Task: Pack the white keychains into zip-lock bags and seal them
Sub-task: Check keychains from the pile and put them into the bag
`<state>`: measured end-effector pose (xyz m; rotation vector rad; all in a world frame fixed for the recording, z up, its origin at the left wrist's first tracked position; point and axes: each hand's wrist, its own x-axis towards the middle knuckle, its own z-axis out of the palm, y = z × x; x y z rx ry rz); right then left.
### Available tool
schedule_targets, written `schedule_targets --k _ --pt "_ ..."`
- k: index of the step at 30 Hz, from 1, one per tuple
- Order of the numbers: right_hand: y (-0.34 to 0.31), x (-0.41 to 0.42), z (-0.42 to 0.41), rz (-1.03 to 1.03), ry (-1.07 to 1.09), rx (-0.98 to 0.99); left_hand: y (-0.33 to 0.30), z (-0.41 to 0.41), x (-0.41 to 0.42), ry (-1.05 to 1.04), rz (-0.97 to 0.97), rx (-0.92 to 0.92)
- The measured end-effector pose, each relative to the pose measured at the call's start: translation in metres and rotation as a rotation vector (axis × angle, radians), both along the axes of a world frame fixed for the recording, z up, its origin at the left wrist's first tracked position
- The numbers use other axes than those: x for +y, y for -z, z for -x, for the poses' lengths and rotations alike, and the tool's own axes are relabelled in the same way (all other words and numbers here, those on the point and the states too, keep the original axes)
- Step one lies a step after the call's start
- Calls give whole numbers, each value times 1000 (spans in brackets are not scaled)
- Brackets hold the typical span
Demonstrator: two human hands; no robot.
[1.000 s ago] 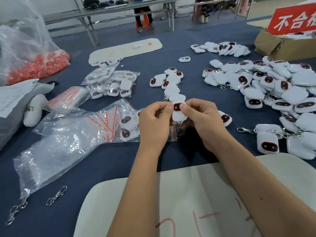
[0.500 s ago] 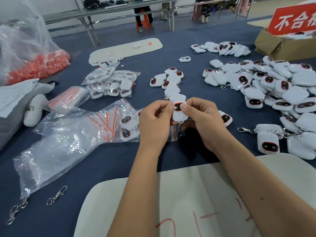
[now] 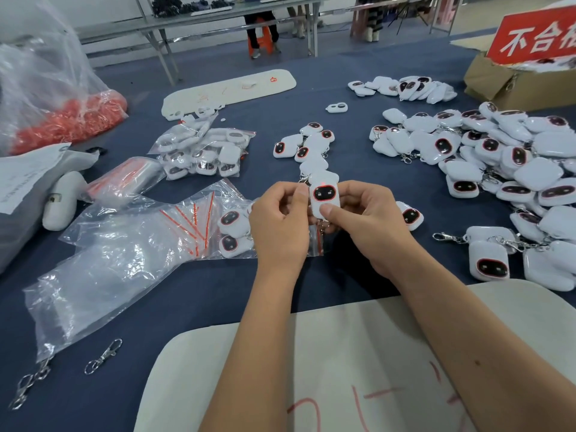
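Early going: one keychain pinched in both hands' grip, few bagged, big heap left unpacked.

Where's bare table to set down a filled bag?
Free: blue cloth between the empty bags, the white board and the loose clips; also between the sealed bags and the small keychain cluster. Crowded: the keychain pile at right.
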<state>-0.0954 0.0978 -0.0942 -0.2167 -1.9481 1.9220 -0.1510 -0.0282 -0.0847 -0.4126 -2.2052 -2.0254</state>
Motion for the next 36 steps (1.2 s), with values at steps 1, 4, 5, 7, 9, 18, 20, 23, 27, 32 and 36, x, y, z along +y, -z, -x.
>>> schedule_targets --k 1,4,5,7,9,18,20,23,27,32,36 --pt "0 0 1 15 12 -6 0 -1 0 -20 18 14" --pt "0 0 2 54 40 -21 -3 -4 -1 -101 156 158" --pt "0 1 2 46 54 -25 -3 -5 -2 -132 221 227" --pt "1 1 3 21 87 -35 -4 -5 -4 -189 373 342" --pt "2 2 3 35 122 -38 -4 -5 -4 -215 530 384" --pt "2 2 4 87 176 0 2 -3 -3 -210 807 283" --pt "2 2 5 134 199 -1 2 -4 -3 -206 814 277" --pt "3 1 5 130 215 -6 0 -5 -4 -204 817 273" --pt "3 -1 5 61 163 -29 -1 -4 -5 -227 679 221" --pt "2 -2 2 -157 40 -66 -5 -6 -5 -282 487 328" --pt "-3 -5 0 -65 -46 -40 -7 -7 -3 -272 437 436"
